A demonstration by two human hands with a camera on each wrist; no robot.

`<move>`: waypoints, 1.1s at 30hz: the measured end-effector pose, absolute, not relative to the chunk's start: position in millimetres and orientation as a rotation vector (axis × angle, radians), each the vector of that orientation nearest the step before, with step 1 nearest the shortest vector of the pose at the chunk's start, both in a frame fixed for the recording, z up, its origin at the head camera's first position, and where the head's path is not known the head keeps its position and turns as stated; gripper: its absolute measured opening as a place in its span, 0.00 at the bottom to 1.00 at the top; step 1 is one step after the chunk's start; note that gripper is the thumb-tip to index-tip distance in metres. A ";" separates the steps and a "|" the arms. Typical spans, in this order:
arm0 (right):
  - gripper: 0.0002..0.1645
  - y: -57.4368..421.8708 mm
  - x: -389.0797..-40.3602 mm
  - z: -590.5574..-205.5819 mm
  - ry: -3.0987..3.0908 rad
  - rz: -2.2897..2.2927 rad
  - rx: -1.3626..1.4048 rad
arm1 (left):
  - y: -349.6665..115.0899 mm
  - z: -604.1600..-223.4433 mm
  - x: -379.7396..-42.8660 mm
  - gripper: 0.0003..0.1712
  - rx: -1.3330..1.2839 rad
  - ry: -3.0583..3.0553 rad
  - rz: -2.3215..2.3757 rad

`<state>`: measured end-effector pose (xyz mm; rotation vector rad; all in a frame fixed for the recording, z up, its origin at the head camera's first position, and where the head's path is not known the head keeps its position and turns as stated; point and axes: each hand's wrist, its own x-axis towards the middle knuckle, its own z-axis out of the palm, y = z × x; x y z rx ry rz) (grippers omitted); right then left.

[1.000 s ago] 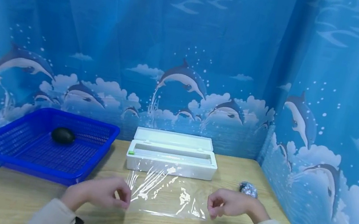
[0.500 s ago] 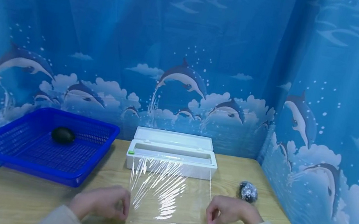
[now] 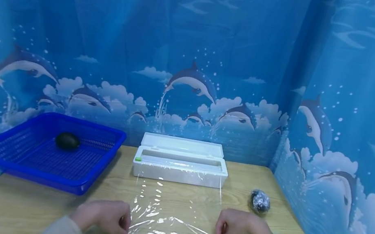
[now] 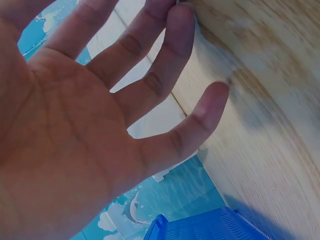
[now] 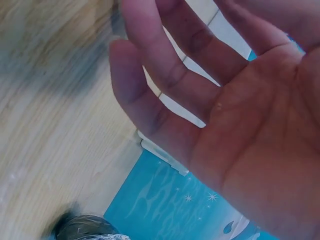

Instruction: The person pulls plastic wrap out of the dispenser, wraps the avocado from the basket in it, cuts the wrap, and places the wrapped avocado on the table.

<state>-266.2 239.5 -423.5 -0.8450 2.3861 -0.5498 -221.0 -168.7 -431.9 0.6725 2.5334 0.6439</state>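
Note:
A sheet of cling film [image 3: 175, 214] runs from the white dispenser box [image 3: 179, 176] down toward me, spread low over the wooden table. My left hand [image 3: 107, 217] pinches its near left corner between thumb and fingertips. At the near right corner, my right hand [image 3: 237, 227] pinches the film the same way. In the left wrist view the palm [image 4: 75, 125] faces the camera with fingers bent, and the pinch lies out of frame at the top. The right wrist view shows that palm [image 5: 255, 130] likewise, its pinch also cut off. The dispenser's lid [image 3: 182, 145] stands raised behind it.
A blue plastic basket [image 3: 39, 178] stands at the left, with a dark oval, avocado-like object [image 3: 67, 141] inside. Beyond my right hand lies a dark oval thing wrapped in shiny film [image 3: 260, 202]. A blue dolphin-print curtain [image 3: 198, 52] encloses the table's back and sides.
Both hands have drawn the cling film toward me and lower, so the sheet is longer and flatter. The dispenser box has stayed in place.

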 end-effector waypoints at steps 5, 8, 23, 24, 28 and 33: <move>0.09 241.1 -263.7 -423.5 2.377 -0.527 -0.810 | -168.9 -429.8 -222.0 0.07 0.662 2.531 0.621; 0.08 242.4 -262.7 -422.7 2.375 -0.516 -0.793 | -169.3 -426.7 -222.7 0.06 0.663 2.525 0.625; 0.09 258.6 -293.3 -393.9 2.578 -0.706 -0.929 | -189.8 -371.8 -256.0 0.07 0.853 2.590 0.666; 0.09 259.1 -296.4 -390.9 2.604 -0.755 -0.877 | -191.9 -366.7 -259.0 0.07 0.830 2.607 0.666; 0.11 258.7 -310.8 -382.1 2.732 -0.929 -0.618 | -201.5 -346.6 -273.0 0.07 0.731 2.706 0.640; 0.17 257.6 -332.5 -383.5 2.838 -1.088 -0.380 | -221.8 -323.2 -291.2 0.12 0.677 2.844 0.563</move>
